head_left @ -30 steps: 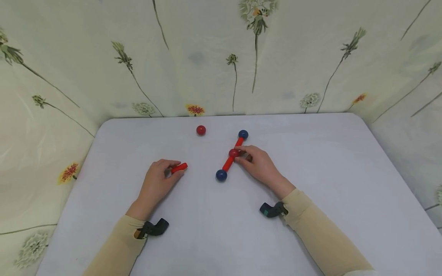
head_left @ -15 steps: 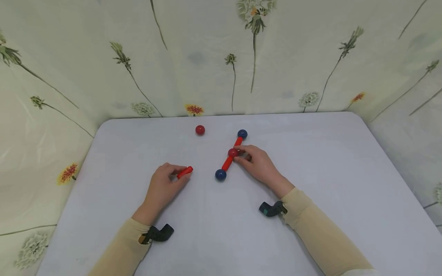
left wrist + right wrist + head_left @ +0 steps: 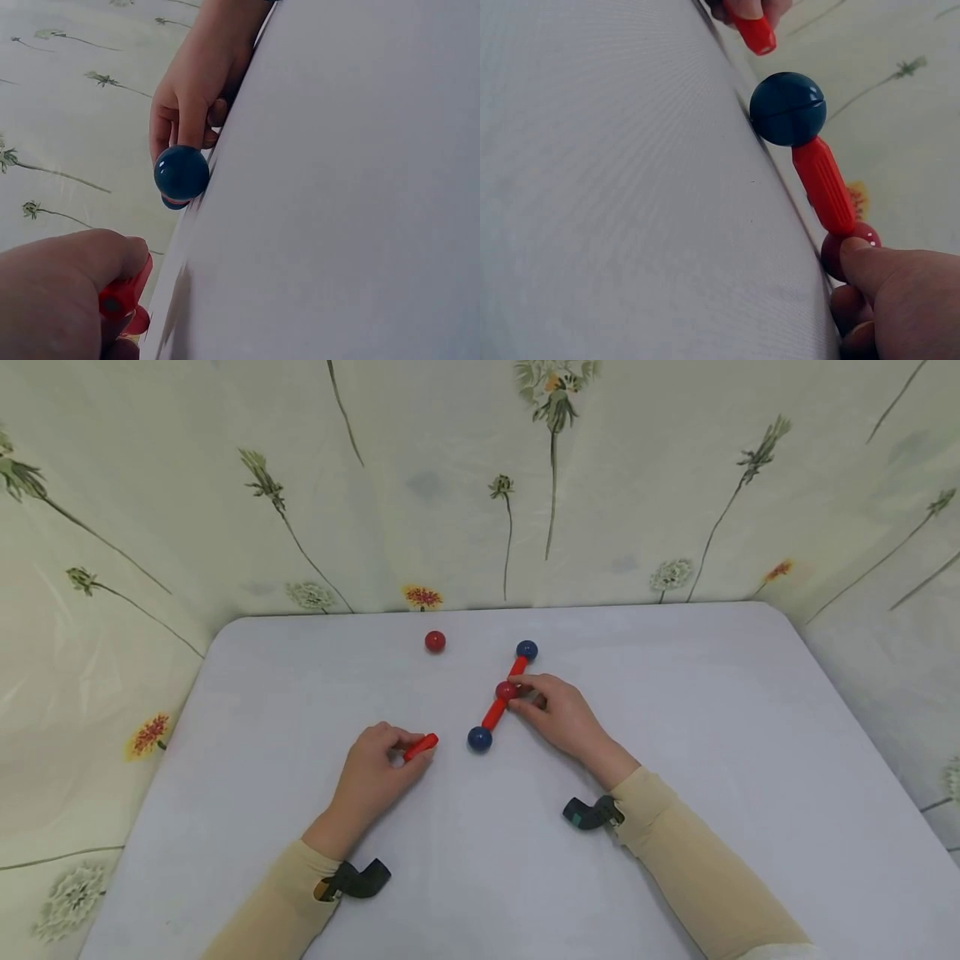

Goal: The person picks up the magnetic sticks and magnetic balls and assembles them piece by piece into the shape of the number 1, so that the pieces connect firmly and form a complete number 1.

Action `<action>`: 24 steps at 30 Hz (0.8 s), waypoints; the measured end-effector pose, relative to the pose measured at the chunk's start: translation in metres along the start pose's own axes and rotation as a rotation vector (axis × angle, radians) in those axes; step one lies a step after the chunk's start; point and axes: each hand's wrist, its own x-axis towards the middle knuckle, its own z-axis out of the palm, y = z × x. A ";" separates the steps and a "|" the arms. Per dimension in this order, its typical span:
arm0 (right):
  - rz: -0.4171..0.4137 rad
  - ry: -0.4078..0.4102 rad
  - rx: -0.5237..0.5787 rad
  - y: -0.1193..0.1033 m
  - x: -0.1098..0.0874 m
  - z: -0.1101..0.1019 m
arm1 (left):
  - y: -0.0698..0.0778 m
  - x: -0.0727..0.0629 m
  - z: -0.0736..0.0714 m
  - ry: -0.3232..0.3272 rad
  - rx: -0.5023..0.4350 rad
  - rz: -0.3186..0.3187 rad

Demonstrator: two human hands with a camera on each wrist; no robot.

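My left hand (image 3: 378,772) pinches a short red rod (image 3: 421,747) between thumb and fingers, left of the near blue ball (image 3: 480,739). In the right wrist view, the free end of this red rod (image 3: 757,37) points toward the blue ball (image 3: 788,109), with a gap between them. My right hand (image 3: 558,714) pinches the red ball (image 3: 507,692) in the middle of a joined piece. From that ball one red rod (image 3: 493,714) runs to the near blue ball, and another (image 3: 518,667) runs to the far blue ball (image 3: 527,650).
A loose red ball (image 3: 435,642) lies near the back edge of the white table (image 3: 675,693). Behind stands a flower-patterned cloth backdrop (image 3: 450,527). Each sleeve carries a small black camera, on the left wrist (image 3: 360,878) and the right wrist (image 3: 592,813).
My left hand has moved right and a little toward me with the red rod, closer to the near blue ball. The right hand and the joined piece have stayed in place.
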 end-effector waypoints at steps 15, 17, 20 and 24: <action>-0.013 0.006 0.000 -0.001 0.000 -0.002 | 0.016 -0.005 0.014 0.000 0.023 0.034; -0.012 0.007 -0.004 -0.001 -0.001 -0.002 | 0.017 -0.006 0.016 0.009 0.016 0.045; -0.009 0.007 -0.006 -0.001 -0.001 -0.001 | 0.018 -0.006 0.018 0.020 0.021 0.056; 0.000 0.001 -0.007 -0.001 -0.002 -0.001 | 0.018 -0.007 0.022 0.023 0.046 0.065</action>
